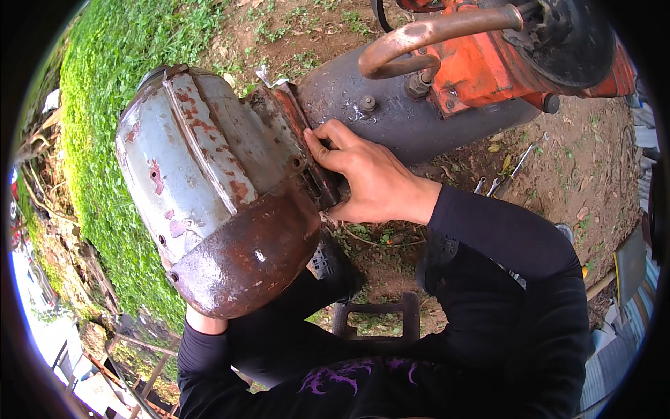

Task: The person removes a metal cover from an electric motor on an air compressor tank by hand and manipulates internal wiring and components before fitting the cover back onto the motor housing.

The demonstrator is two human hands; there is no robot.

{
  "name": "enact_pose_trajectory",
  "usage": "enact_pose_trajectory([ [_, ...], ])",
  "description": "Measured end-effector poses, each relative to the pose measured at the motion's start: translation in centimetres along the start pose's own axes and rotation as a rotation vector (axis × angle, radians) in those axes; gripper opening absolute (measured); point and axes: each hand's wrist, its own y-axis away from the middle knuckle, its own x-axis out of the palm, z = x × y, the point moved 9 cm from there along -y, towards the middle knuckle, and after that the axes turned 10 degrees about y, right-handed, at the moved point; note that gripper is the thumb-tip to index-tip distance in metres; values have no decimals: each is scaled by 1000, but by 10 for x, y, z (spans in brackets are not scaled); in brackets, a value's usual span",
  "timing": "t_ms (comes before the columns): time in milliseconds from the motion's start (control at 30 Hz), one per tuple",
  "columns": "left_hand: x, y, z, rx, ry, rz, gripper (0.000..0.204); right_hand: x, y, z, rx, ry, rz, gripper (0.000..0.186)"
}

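Motor (pixel 199 167), left: probably heavy, rigid; hold by base rail (pixel 293 112). Right hand (pixel 373 174): fingers clamped on rail; left hand hidden, cannot tell.

The grey motor (pixel 157 188) blocks the left centre; the dark tank (pixel 412 136) and bent copper pipe (pixel 453 28) bar the upper right. The right hand (pixel 366 171) fills the way along the motor's inner edge. Passage opens above the grass (pixel 94 188), far left, and the soil (pixel 590 167) at right, where a wrench (pixel 520 163) lies low.
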Motion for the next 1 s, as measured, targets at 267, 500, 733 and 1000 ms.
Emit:
enact_pose_trajectory([
  [267,2,15,-13,64,-40,-26,60,0,1,3,-36,-36,-30,85],
  [500,-19,26,-66,384,-280,-128,58,-25,40,-14,73,47,-97,86],
  [733,30,58,-62,454,-237,-416,65,8,164,-84,417,63,450,19],
  [1000,6,96,-138,608,-510,-77,44,-80,363,-328,914,701,556,28],
])
